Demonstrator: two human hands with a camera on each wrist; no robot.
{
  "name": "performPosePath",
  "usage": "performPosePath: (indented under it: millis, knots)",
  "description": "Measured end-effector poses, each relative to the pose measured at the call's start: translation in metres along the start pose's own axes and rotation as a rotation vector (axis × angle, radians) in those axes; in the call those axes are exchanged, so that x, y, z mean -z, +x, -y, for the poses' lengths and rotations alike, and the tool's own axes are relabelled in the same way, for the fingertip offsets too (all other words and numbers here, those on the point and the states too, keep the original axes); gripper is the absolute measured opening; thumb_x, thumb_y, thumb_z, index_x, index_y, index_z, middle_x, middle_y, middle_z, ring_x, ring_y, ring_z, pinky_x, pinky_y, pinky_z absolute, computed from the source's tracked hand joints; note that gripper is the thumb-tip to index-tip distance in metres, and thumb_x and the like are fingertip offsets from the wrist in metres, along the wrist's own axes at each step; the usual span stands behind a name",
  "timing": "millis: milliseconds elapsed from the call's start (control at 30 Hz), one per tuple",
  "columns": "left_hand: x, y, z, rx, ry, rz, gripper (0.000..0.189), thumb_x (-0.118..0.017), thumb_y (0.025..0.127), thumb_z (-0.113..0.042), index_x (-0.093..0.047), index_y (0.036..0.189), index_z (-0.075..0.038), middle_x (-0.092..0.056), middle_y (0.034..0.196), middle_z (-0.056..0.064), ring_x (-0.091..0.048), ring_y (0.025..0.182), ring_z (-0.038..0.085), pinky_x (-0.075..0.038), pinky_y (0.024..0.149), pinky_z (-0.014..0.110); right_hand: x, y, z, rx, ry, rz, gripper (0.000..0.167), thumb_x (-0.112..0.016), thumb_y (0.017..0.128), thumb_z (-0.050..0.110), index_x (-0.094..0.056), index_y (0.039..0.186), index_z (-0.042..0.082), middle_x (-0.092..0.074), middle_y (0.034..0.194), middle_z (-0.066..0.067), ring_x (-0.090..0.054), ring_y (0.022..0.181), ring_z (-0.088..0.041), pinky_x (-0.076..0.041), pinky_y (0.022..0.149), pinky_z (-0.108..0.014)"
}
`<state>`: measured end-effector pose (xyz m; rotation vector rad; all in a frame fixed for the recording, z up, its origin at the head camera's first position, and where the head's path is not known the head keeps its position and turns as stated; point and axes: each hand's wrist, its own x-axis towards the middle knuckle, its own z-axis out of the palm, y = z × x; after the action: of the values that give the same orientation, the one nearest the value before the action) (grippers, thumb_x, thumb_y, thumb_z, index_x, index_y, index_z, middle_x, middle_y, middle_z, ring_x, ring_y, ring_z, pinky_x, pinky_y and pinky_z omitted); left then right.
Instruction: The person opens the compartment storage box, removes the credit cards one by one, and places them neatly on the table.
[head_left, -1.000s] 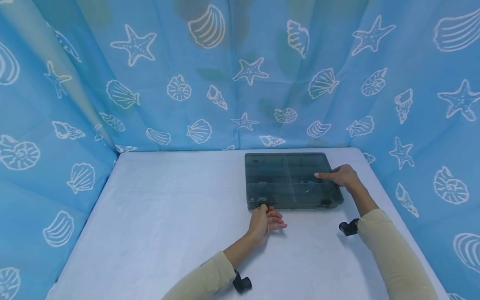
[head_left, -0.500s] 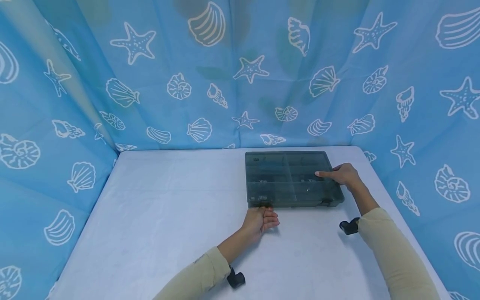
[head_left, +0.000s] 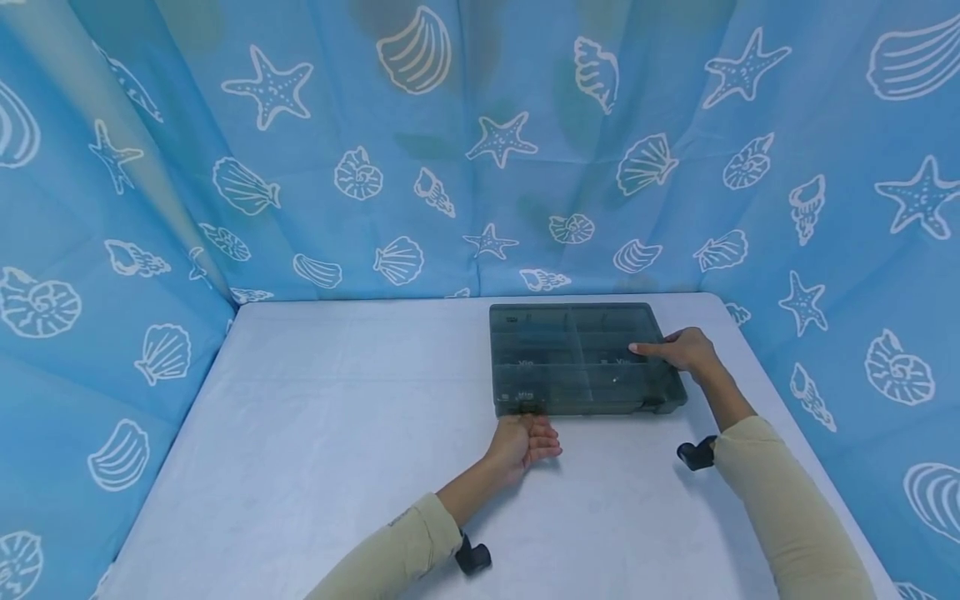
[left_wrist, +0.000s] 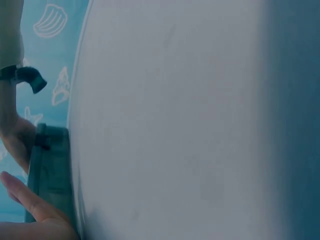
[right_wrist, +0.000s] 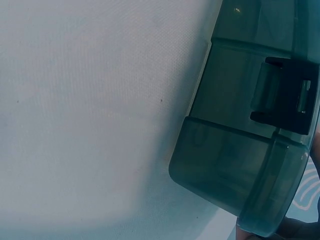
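Note:
A translucent dark-green compartment box (head_left: 555,350) lies flat at the back right of the table, lid down. My right hand (head_left: 686,350) grips its right side, thumb on top of the lid and the other fingers mostly hidden. At the left part of its front edge, my left hand (head_left: 517,446) touches the box with the thumb side, its other fingers loosely bent and holding nothing. The left thumb (left_wrist: 30,200) stretches along the box front in the left wrist view. A black latch (right_wrist: 287,95) on the box front shows in the right wrist view.
The table (head_left: 322,433) has a white cover. A blue curtain (head_left: 300,208) with shell and starfish prints surrounds its back and sides, close behind the box. Black wrist cameras sit below each sleeve cuff, the left one (head_left: 472,557) near the table surface.
My left hand has drawn slightly left and down, and its thumb, earlier over the box's front edge, is now lower at the front. The right hand and the box stay put.

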<state>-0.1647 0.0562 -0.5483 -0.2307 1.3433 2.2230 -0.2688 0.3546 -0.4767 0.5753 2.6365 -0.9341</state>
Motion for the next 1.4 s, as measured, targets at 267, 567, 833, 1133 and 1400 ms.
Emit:
performPosePath:
  millis: [267,567,833,1133,1400]
  knots:
    - [-0.042,0.004,0.019,0.038,0.025,0.102,0.032,-0.034,0.105,-0.01,-0.053,0.116,0.012,-0.062,0.081,0.012,-0.066,0.066,0.017,-0.06,0.073,0.039,-0.007,0.034,-0.028,-0.014,-0.009,-0.052,0.122,-0.073,0.062,0.077,-0.038,0.137,-0.014,-0.041,0.135,-0.035,-0.042,0.123,-0.051,-0.048,0.091,-0.06]
    - [-0.111,0.016,0.028,0.16,0.078,0.165,0.035,-0.044,0.105,-0.028,-0.056,0.116,0.003,-0.066,0.085,0.013,-0.069,0.067,0.019,-0.06,0.073,0.041,-0.001,0.002,-0.006,-0.025,-0.003,-0.027,0.109,-0.074,0.073,0.065,-0.037,0.138,-0.015,-0.041,0.137,-0.035,-0.042,0.126,-0.048,-0.041,0.102,-0.058]
    - [-0.145,0.032,0.025,0.117,0.001,0.109,0.039,-0.043,0.106,-0.031,-0.052,0.115,0.006,-0.066,0.093,0.02,-0.071,0.088,0.034,-0.058,0.08,0.043,-0.007,0.005,-0.003,0.032,0.021,-0.025,0.107,-0.076,0.073,0.063,-0.04,0.136,-0.016,-0.043,0.136,-0.034,-0.043,0.125,-0.049,-0.042,0.1,-0.058]
    - [-0.158,0.043,0.033,0.106,-0.112,0.054,0.041,-0.041,0.106,-0.029,-0.051,0.114,0.01,-0.064,0.091,0.019,-0.07,0.086,0.03,-0.057,0.082,0.042,-0.004,-0.002,0.0,0.048,0.04,-0.017,0.107,-0.076,0.072,0.063,-0.04,0.137,-0.014,-0.043,0.136,-0.033,-0.044,0.125,-0.048,-0.042,0.101,-0.057]
    - [-0.167,0.052,0.044,0.113,-0.234,0.042,0.04,-0.042,0.106,-0.028,-0.055,0.111,0.009,-0.064,0.094,0.018,-0.068,0.088,0.025,-0.056,0.085,0.04,0.001,-0.003,-0.004,0.032,0.06,-0.014,0.107,-0.077,0.072,0.062,-0.039,0.137,-0.014,-0.042,0.136,-0.033,-0.043,0.126,-0.048,-0.04,0.103,-0.057]
